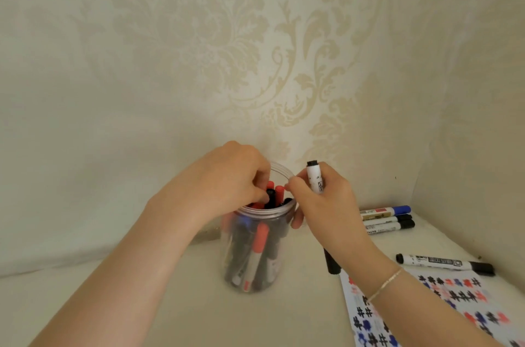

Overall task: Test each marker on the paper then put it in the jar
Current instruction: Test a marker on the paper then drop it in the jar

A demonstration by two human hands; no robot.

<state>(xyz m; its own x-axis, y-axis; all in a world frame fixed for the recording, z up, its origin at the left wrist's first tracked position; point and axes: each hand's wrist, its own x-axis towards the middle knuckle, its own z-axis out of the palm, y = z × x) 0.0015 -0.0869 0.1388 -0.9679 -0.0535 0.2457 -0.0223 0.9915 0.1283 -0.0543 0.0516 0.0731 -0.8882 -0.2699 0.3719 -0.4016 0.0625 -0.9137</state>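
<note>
At counter centre: clear jar (257,250), crowded with markers. Left hand (227,179) pinches a black marker (270,198) at the mouth. Right hand (326,201) grips a white-barrelled marker (314,177) mid-barrel. Judged light, rigid, smooth; grip mid-barrel.

light: soft, even, dim-warm | shadows: faint | blur: jar (257,250), paper (426,315) | edges: wide-angle bowing

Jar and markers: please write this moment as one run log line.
left hand: fingers among markers in jar | right hand: holds black marker | loose markers: beside paper
</note>
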